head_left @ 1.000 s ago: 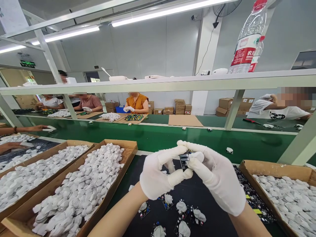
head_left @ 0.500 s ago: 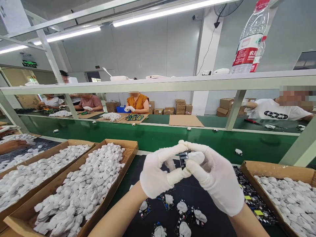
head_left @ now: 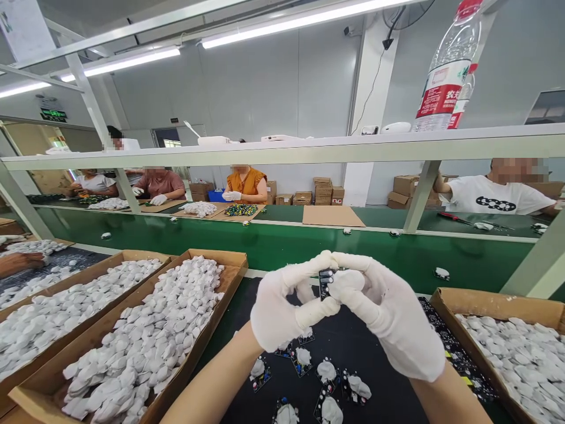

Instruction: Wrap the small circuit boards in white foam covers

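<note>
Circuit board likely light, stiff, fragile: grip edges. Left hand left of board, right hand right; fingers clamped on it.

The walls are pale grey panels, with a white pillar toward the right and a fan near its top. Bright tube lights run overhead. A long white shelf crosses in front of me, above a green belt; brown cartons stand stacked by the wall. A green sign glows far left.
</note>
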